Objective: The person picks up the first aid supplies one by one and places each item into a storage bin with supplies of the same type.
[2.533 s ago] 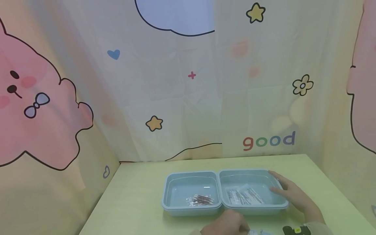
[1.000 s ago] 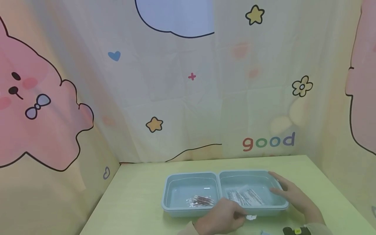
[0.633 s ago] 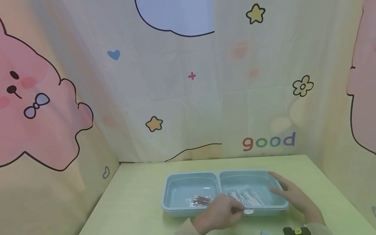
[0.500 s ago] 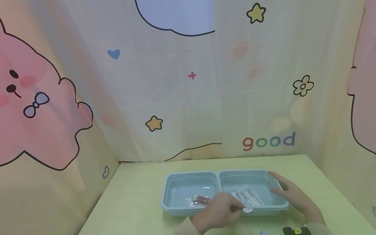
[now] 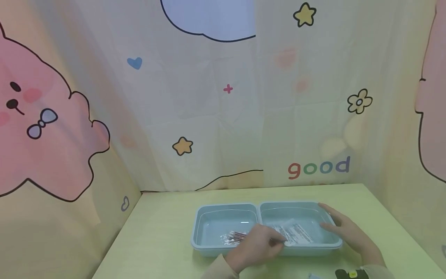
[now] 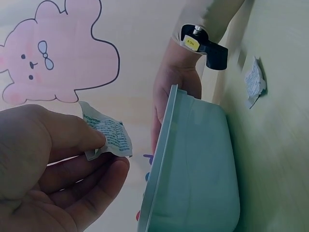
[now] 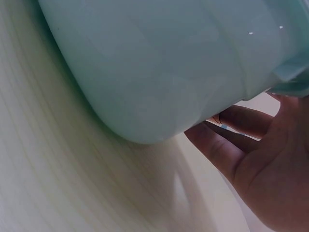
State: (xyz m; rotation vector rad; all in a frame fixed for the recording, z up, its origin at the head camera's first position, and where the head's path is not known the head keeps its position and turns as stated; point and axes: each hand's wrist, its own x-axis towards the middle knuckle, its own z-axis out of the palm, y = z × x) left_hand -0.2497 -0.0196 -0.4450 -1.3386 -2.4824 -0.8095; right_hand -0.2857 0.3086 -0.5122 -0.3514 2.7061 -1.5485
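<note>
My left hand (image 5: 256,246) pinches a small white packet with blue-green print (image 6: 113,135) between thumb and fingers. It is over the near rim where two light-blue plastic bins meet. In the right bin (image 5: 299,209) lie several flat, clear, printed packets (image 5: 299,233). Several thin reddish-brown swabs (image 5: 238,235) in clear wrap lie in the left bin (image 5: 226,214), partly hidden by the left hand. My right hand (image 5: 348,232) holds the right bin's right end, its thumb over the rim and the other fingers along the outer wall.
Another small printed packet (image 6: 255,82) lies on the pale green table (image 5: 156,236) in front of the right bin. A black device with a yellow label (image 6: 203,46) is strapped to the right wrist. Cartoon-printed cloth (image 5: 209,116) hangs behind and at both sides.
The left hand has risen from the table's front edge, where it picked up the printed packet, and moved forward to the right bin's near rim. The right hand stays in place.
</note>
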